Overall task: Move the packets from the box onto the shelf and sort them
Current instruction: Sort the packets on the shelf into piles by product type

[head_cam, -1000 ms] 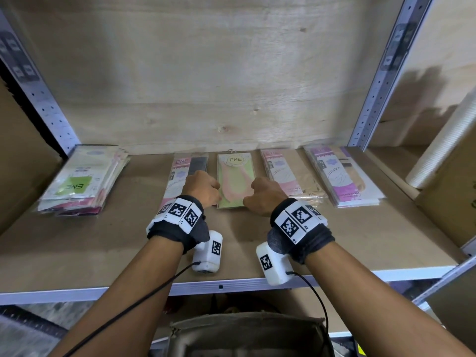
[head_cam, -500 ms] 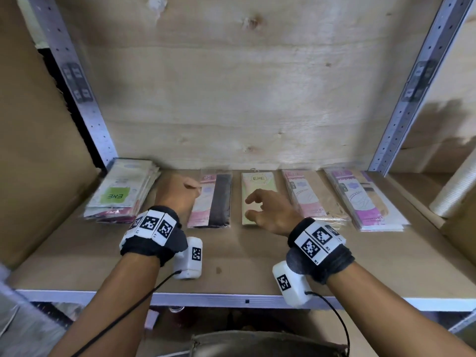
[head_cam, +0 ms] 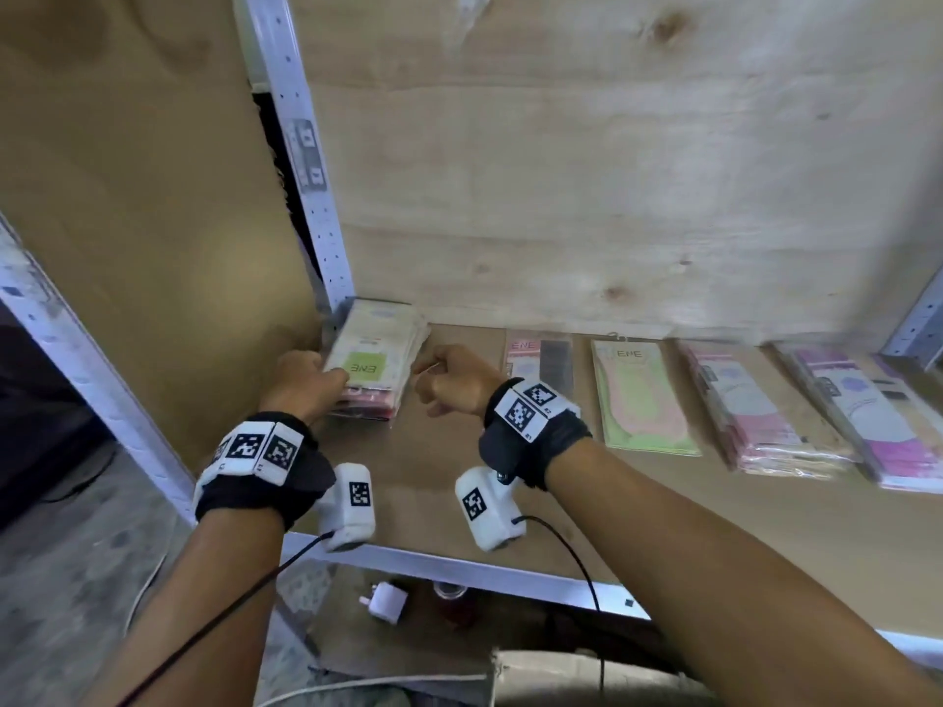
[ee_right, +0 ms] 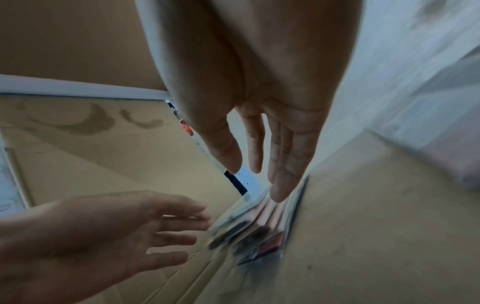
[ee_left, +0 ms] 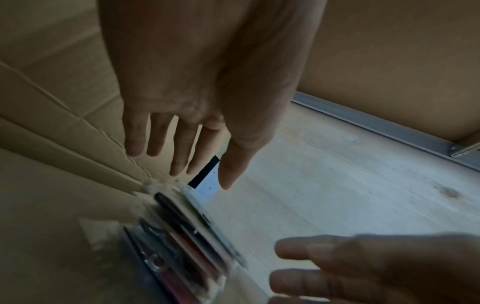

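Note:
A mixed stack of packets (head_cam: 375, 364), a green-labelled one on top, lies in the shelf's back left corner. My left hand (head_cam: 326, 375) is against the stack's left side, fingers straight and spread (ee_left: 182, 156), gripping nothing. My right hand (head_cam: 426, 372) is just right of the stack; in the right wrist view its straight fingers (ee_right: 279, 185) reach the edge of the stack (ee_right: 254, 226). Sorted along the back to the right lie a pink-and-black packet (head_cam: 538, 359), a green-and-peach packet (head_cam: 643, 400), a pink pile (head_cam: 755, 415) and a purple pile (head_cam: 867, 421).
A cardboard wall (head_cam: 153, 222) and a perforated metal upright (head_cam: 306, 196) close in the shelf's left side, with plywood (head_cam: 612, 170) behind. The shelf board (head_cam: 663, 512) has a metal front edge (head_cam: 485, 571). A white plug (head_cam: 382, 602) lies below.
Both hands have moved left, from the green-and-peach packet in the middle to the mixed stack in the corner. The view has swung left with them.

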`<action>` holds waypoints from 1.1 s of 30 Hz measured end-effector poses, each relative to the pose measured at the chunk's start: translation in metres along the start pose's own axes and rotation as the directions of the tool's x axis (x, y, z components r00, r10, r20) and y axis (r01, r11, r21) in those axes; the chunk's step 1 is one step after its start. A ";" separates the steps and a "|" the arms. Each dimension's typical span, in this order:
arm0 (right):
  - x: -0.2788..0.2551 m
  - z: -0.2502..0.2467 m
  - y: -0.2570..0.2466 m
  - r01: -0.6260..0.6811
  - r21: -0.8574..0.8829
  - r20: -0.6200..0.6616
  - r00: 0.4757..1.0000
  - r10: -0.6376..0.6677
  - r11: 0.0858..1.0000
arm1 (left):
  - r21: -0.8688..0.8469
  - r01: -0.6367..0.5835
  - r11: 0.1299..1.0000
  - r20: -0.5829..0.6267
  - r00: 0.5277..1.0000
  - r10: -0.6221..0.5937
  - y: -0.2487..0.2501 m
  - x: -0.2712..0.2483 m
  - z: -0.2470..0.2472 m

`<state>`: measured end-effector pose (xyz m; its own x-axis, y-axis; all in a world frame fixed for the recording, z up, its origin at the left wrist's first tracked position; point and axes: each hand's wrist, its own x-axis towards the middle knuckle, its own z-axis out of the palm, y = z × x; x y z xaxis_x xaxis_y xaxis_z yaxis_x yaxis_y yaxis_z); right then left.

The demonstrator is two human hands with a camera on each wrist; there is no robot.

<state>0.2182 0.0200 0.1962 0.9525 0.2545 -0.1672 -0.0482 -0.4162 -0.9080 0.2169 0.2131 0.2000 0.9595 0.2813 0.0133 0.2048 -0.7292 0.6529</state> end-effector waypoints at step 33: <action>-0.099 -0.121 0.002 0.086 0.695 -0.168 0.985 0.046 0.714 | 0.065 -0.646 0.761 -0.181 0.742 0.645 0.077 -0.055 0.032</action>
<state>0.1601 -0.1117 0.2573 0.9863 0.0851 -0.1414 -0.1618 0.3311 -0.9296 0.1860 0.1215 0.2255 0.8092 -0.1486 0.5684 -0.4510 -0.7772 0.4388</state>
